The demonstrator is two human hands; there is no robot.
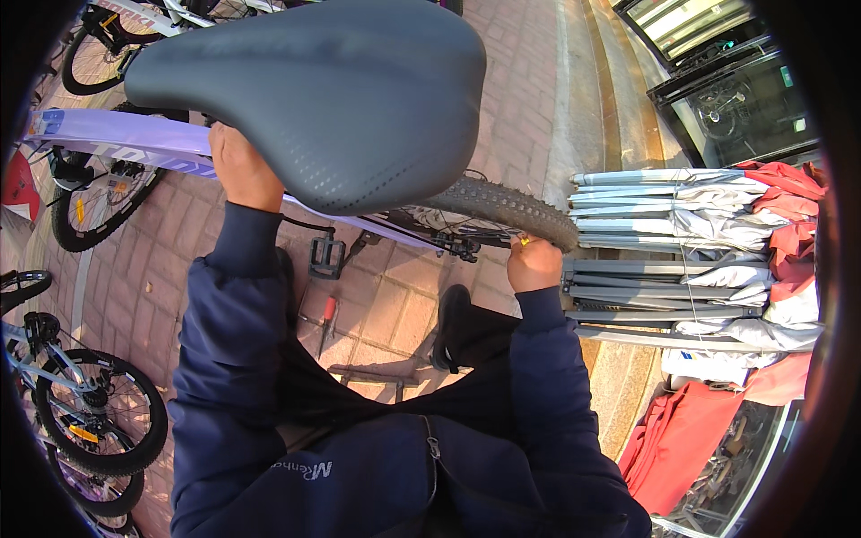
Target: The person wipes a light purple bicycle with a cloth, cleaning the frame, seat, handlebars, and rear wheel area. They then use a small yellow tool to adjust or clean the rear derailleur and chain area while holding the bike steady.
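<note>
Hands apart: the left (247, 170), at ten o'clock, is against the purple bicycle's frame (161, 134), fingers hidden by the saddle (341, 99); the right (536, 266), curled beside the knobbly tyre (502, 202) at two, hides its grip. Saddle and wheel look fitted; what remains cannot be told. A red-handled tool (329, 308) lies at eight. Bundled poles (628, 202) crowd three; paving (520, 90) offers more room toward one.
</note>
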